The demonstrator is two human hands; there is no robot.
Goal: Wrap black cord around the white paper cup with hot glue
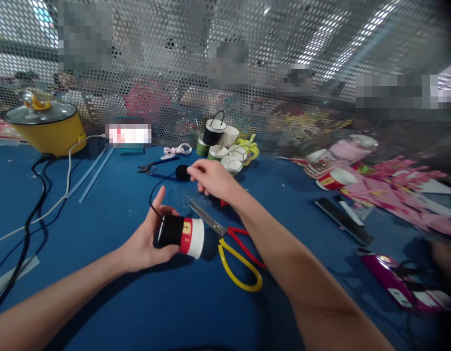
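Note:
My left hand (148, 239) is wrapped round a spool of black cord (171, 231) tilted on its side, with a white end and a red label. A strand of black cord (151, 197) rises from the spool and curves toward a small round black ball (182, 172). My right hand (210, 178) is closed in a pinch, its fingertips at the ball's right edge. Beneath my right forearm lie scissors (218, 229) with one red and one yellow handle, blades pointing to the spool. Blue-handled pliers (149, 169) lie partly behind the ball.
Several spools (216, 153) are stacked at the back, beside yellow cord (249, 148) and a white cord bundle (179, 150). A yellow pot (51, 129) and cables (29, 219) are left. A purple device (389, 278), black bar (342, 220) and pink items (386, 195) lie right.

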